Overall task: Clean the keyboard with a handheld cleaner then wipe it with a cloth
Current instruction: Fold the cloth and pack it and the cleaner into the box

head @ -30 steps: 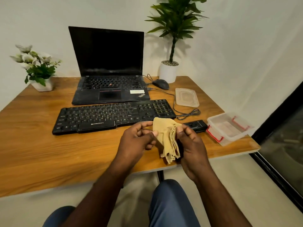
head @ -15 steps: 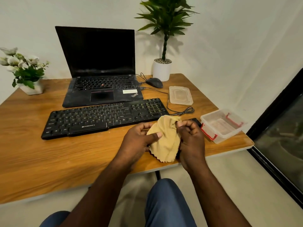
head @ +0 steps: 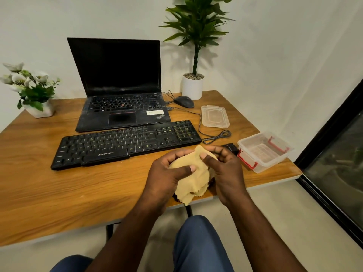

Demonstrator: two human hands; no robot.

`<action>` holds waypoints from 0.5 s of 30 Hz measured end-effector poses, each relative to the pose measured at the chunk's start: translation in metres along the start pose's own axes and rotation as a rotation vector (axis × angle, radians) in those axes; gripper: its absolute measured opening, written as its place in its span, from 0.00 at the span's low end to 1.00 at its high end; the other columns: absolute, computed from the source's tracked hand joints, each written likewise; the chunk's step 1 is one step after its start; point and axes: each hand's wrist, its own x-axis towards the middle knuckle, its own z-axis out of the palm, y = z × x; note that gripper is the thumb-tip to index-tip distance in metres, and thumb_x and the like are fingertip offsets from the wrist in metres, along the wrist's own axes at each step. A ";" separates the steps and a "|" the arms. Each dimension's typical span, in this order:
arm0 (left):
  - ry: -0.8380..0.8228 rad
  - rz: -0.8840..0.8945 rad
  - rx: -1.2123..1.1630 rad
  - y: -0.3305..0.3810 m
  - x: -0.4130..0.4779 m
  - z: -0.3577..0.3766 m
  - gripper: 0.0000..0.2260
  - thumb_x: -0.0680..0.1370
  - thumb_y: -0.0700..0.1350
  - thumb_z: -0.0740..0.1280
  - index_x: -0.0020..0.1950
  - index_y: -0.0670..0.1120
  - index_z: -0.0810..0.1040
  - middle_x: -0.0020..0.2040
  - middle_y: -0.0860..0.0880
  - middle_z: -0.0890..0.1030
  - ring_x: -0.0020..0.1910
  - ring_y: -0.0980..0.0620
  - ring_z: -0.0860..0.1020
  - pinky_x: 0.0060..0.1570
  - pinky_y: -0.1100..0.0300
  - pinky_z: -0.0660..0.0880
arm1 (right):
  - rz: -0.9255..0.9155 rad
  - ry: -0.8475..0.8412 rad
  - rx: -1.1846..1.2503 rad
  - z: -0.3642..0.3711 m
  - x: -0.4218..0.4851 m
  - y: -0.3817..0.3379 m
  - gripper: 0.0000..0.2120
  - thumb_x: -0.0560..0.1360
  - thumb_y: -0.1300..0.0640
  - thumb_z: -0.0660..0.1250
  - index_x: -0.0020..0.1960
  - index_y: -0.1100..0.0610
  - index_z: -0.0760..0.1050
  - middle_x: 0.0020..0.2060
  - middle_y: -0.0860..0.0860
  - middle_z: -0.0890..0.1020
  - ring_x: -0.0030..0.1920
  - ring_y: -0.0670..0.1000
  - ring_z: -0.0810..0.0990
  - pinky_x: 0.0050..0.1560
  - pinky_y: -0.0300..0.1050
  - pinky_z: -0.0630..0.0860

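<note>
Left hand (head: 167, 173) and right hand (head: 225, 169) close together above the near edge of the wooden table (head: 59, 193), both gripping one yellow cloth (head: 193, 179): left thumb pressed across the bunched front with the fingers curled behind, right thumb and fingertips pinching the upper fold. Cloth gathered into a pad between the palms, loose scalloped hem hanging below, probably bunched to give a firm wiping face rather than a trailing sheet. Black Zebronics keyboard (head: 125, 144) flat on the table just beyond the hands, untouched, in front of the open ThinkPad laptop (head: 121, 91) and within easy reach for the wipe. Black handheld cleaner (head: 230, 148) lying on the table behind the right hand, partly hidden, just beside the clear red-clipped storage box (head: 265, 152); judged from that, cleaner pass done and wiping step not yet begun. Box lid (head: 215, 116) laid apart farther back, near the coiled cable (head: 216, 136) and mouse (head: 184, 101), out of the working area. Likely next need: cloth carried forward onto the keys.
</note>
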 end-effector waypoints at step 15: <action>-0.083 -0.176 -0.288 -0.001 0.001 0.062 0.23 0.68 0.36 0.76 0.63 0.45 0.80 0.55 0.41 0.86 0.50 0.42 0.86 0.42 0.48 0.84 | -0.070 -0.025 -0.109 -0.097 0.014 -0.057 0.23 0.66 0.61 0.81 0.59 0.51 0.82 0.53 0.57 0.86 0.55 0.61 0.85 0.55 0.59 0.82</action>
